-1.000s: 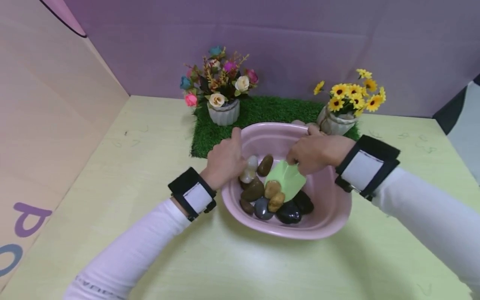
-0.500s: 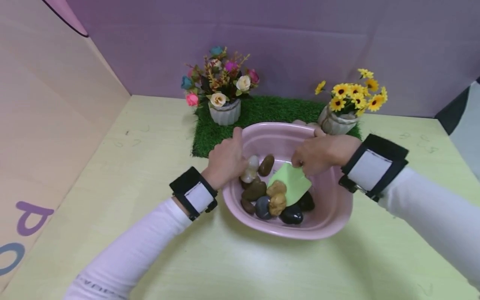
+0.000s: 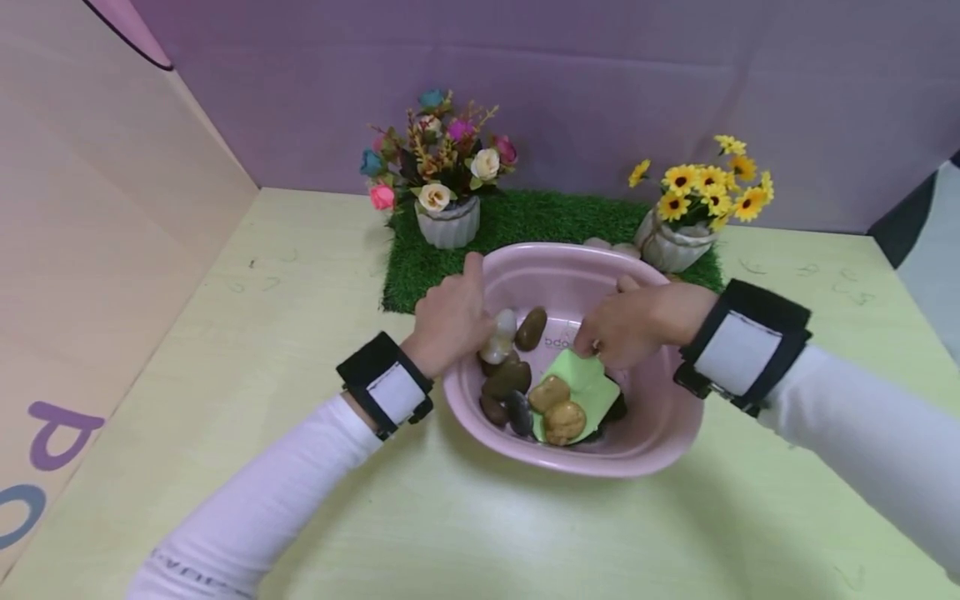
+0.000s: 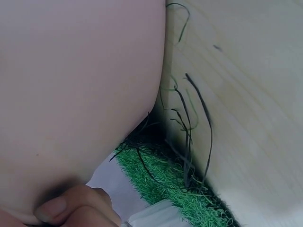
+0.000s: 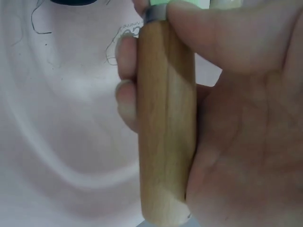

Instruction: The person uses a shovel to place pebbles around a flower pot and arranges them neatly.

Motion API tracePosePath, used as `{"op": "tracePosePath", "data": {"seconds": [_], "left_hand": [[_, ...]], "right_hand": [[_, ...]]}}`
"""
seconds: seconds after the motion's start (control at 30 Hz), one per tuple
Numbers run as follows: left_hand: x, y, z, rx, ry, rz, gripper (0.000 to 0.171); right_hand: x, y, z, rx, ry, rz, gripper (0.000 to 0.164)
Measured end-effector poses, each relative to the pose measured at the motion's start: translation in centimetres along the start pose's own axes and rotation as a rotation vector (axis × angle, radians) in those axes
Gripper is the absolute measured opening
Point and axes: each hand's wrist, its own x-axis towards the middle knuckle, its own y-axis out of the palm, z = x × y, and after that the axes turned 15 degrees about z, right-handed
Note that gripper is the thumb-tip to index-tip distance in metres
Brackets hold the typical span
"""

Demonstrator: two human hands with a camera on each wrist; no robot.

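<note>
A pink plastic basin holds several smooth stones. My left hand grips its left rim; the fingertips show against the outer wall in the left wrist view. Inside the basin my right hand holds a small garden trowel by its round wooden handle, fingers curled round it. The trowel's light green blade points toward the front. Two tan stones, one a walnut-like lump, lie on the blade. Black stones are mostly hidden under it. Brown stones and white stones lie at the left.
Behind the basin lies a green artificial grass mat. On it stand a pot of mixed flowers and a pot of yellow flowers. Pale stones sit just past the far rim. A purple backdrop rises behind the table.
My right hand has moved the trowel toward the front of the basin, and its blade has slid under the two tan stones. The blade now covers most of the black stones. My left hand stays put.
</note>
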Motion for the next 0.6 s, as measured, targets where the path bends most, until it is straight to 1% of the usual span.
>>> {"op": "tracePosePath", "data": {"seconds": [0.1, 0.23, 0.37, 0.5, 0.6], "left_hand": [[0.0, 0.0, 0.0, 0.004, -0.013, 0.005, 0.057], [0.2, 0.1, -0.1, 0.008, -0.041, 0.014, 0.055], [0.3, 0.1, -0.2, 0.009, -0.054, 0.019, 0.054], [0.3, 0.0, -0.2, 0.004, -0.046, 0.024, 0.054], [0.3, 0.0, -0.2, 0.005, -0.048, 0.029, 0.054]], "right_hand": [[0.1, 0.0, 0.2, -0.038, 0.004, -0.026, 0.030], [0.2, 0.0, 0.2, -0.045, 0.009, -0.034, 0.029], [0.5, 0.1, -0.1, -0.018, -0.005, -0.033, 0.030], [0.6, 0.0, -0.6, 0.033, -0.052, -0.008, 0.029], [0.5, -0.1, -0.8, 0.044, -0.082, 0.005, 0.028]]}}
